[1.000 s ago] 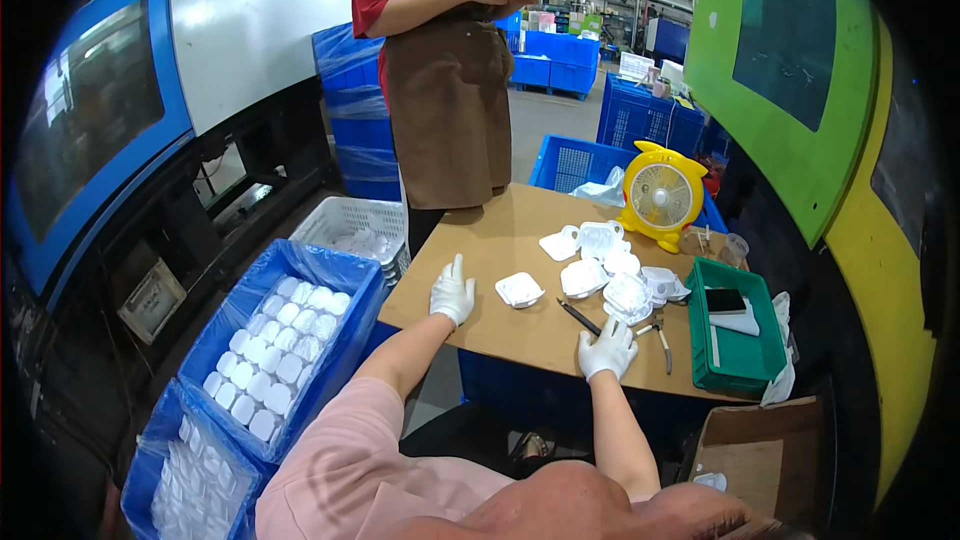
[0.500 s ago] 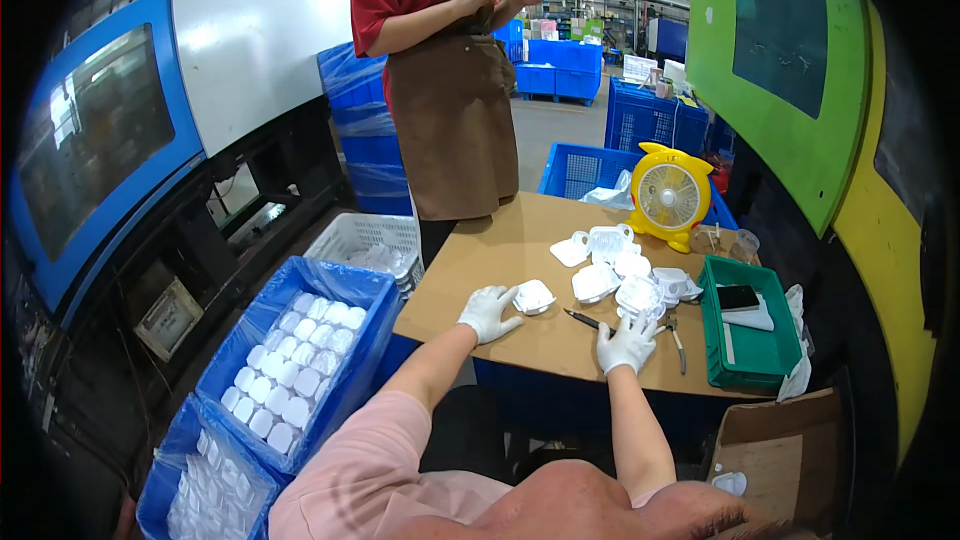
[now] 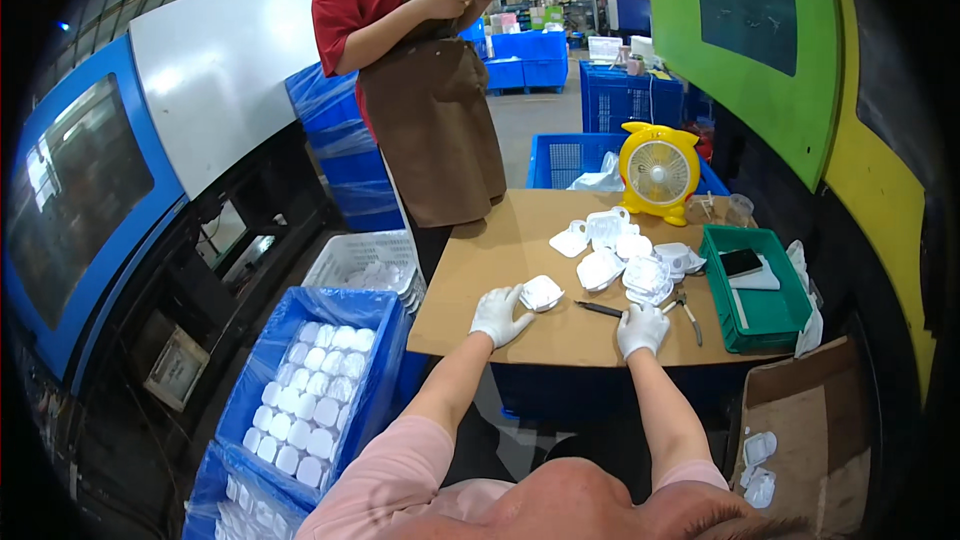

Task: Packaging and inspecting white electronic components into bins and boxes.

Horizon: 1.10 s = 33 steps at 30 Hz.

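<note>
My left hand [image 3: 498, 317], in a white glove, rests on the cardboard-covered table with thumb and fingers apart. Its fingertips reach the left edge of a white moulded plastic piece [image 3: 542, 293]. Also gloved, my right hand [image 3: 642, 330] has its fingers curled at the right end of a black pen-like tool [image 3: 598, 309]; the grip itself is partly hidden. Just beyond this hand lies a stack of clear-white plastic pieces [image 3: 648, 280]. Side cutters [image 3: 690, 319] lie to its right. More white pieces [image 3: 600, 269] are heaped farther back.
A green tray [image 3: 758, 337] holding a dark phone stands at the table's right, behind it a yellow fan [image 3: 661, 174]. Blue lined crates [image 3: 368, 365] of white pieces stand at left. A person in a brown apron [image 3: 430, 130] stands across the table. An open carton [image 3: 810, 420] is lower right.
My right hand's spread fingers have drawn in from the plastic stack toward the black tool. The left hand keeps its place by the white piece. The whole view has shifted slightly.
</note>
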Available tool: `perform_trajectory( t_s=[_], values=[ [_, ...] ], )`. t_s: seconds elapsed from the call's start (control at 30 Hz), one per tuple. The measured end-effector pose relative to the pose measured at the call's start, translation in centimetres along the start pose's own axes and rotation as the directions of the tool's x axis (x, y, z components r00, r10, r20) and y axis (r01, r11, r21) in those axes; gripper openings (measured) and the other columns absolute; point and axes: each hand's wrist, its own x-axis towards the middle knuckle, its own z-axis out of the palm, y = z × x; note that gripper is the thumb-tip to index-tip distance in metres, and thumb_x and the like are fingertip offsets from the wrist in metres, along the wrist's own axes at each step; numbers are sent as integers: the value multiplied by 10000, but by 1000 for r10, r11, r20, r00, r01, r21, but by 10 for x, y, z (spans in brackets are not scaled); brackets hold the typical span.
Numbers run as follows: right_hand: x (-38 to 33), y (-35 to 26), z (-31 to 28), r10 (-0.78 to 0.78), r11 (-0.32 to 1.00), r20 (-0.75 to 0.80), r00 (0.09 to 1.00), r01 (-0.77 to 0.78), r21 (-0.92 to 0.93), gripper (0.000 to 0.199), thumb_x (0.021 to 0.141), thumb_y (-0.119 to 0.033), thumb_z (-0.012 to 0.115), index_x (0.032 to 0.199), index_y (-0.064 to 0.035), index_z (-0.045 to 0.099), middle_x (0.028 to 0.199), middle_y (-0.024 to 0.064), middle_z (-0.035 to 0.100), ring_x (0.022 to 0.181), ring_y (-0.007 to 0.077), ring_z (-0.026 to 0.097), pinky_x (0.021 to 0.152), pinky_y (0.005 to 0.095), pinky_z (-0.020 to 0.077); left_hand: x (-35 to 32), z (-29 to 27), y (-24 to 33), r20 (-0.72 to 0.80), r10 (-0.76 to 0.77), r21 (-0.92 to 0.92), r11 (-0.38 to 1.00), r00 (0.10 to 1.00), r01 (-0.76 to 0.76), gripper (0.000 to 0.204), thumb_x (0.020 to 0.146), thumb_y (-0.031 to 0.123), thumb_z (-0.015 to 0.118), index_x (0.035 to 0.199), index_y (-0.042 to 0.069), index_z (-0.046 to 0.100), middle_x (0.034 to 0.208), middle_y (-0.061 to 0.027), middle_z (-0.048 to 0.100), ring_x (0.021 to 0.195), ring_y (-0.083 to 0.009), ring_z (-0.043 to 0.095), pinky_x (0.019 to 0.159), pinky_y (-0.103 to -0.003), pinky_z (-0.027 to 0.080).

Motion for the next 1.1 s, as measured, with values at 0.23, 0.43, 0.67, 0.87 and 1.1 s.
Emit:
perform_trajectory(
  t_s=[0.23,0.43,0.67,0.87,1.1],
  values=[
    [-15,4,0,-79,997,-5,997,79,26,207,771,-342,655,775,-136,673,881,86,629,894,273,590,806,435,412,-7,12,-3,3,-25,-33,999,1000,25,651,807,460,620,1308,71,474,1209,-151,554,1161,-305,500,1009,-409,373],
    [0,5,7,-107,991,-126,986,116,65,191,762,-283,683,745,-97,641,794,133,641,777,328,617,703,475,454,12,11,-11,-42,-70,-16,997,997,69,620,784,422,643,1251,35,511,1117,-158,597,1044,-323,551,924,-428,425],
    [-1,4,3,-125,990,7,992,124,67,76,774,-218,638,803,-148,633,817,57,643,848,249,618,812,411,416,7,5,8,-63,-44,66,997,997,48,703,779,411,672,1341,60,436,1329,-192,474,1213,-346,457,1023,-432,358],
    [-1,5,11,-155,987,29,987,153,54,93,800,-193,625,876,-140,626,839,67,633,848,256,613,776,405,426,11,8,5,27,182,74,980,983,-183,711,753,373,711,1345,96,430,1345,-204,446,1233,-359,433,1025,-443,360],
    [-1,5,-5,-186,973,149,971,161,166,97,817,-152,616,889,-95,585,887,115,614,863,308,604,761,434,465,15,2,27,-113,96,-75,992,989,-105,612,723,287,733,1255,104,491,1260,-195,496,1160,-366,477,974,-431,404]
  ],
)
